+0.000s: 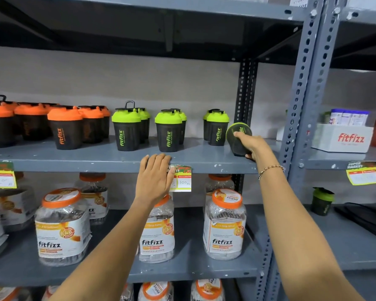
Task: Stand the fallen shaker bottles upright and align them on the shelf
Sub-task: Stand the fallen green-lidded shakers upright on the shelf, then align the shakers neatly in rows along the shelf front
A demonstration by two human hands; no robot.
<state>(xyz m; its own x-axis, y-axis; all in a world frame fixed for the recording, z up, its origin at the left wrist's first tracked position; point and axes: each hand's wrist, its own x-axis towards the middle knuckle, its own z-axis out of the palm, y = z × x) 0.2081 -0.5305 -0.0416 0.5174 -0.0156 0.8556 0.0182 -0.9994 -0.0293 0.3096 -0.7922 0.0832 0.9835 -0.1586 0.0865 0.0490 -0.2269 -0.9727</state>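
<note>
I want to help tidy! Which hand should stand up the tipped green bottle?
The right hand. It already grips the tipped green bottle at the shelf's right end. The left hand only rests on the shelf edge, farther away.

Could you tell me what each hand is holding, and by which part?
The right hand grips a tilted shaker bottle around its dark body. The left hand holds nothing; it rests on the shelf edge.
</note>
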